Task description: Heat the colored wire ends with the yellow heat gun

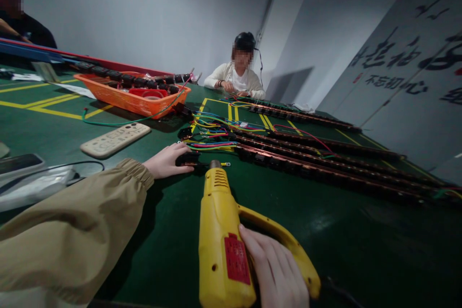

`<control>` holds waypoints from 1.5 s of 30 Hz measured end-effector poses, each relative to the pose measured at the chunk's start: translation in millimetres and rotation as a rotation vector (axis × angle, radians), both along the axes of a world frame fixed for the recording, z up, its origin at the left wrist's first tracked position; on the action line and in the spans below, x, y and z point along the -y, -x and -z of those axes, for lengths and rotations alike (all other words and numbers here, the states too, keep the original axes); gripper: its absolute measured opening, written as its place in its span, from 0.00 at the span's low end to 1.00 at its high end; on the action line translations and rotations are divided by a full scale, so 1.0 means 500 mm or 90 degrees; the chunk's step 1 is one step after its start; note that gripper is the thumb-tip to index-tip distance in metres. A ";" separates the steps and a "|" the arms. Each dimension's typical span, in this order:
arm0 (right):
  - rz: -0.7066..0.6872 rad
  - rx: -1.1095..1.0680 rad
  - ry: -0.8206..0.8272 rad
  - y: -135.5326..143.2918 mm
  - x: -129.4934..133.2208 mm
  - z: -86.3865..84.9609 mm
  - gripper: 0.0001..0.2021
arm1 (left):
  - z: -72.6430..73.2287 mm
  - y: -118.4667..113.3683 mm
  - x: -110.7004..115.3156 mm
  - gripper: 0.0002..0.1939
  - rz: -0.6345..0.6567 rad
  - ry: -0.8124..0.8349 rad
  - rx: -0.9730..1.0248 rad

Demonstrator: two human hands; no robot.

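Observation:
My right hand is wrapped round the handle side of a yellow heat gun, its metal nozzle pointing away from me. Just left of the nozzle, my left hand is closed on a small black part at the wire ends. A yellow-green wire with a ring terminal lies beyond the nozzle tip. Coloured wires run from near my left fingers to the long black and copper rail assemblies on the green table.
An orange basket with black parts stands at the back left. Nearer are a beige remote-like object and a phone. A person sits across the green table; another is at far left.

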State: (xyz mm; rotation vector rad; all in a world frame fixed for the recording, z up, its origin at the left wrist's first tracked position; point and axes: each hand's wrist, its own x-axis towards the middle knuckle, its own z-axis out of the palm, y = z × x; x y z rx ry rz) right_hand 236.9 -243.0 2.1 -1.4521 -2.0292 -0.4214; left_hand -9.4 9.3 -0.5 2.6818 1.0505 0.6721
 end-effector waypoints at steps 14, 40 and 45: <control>-0.059 -0.019 -0.020 0.012 -0.015 -0.037 0.45 | -0.025 -0.003 0.025 0.24 -0.029 -0.041 0.027; 0.075 0.039 -0.042 0.020 -0.009 0.000 0.46 | -0.014 -0.009 0.013 0.23 -0.041 0.004 0.079; 0.047 -0.096 -0.039 0.068 -0.015 0.024 0.48 | -0.010 -0.010 0.013 0.27 -0.070 0.059 0.106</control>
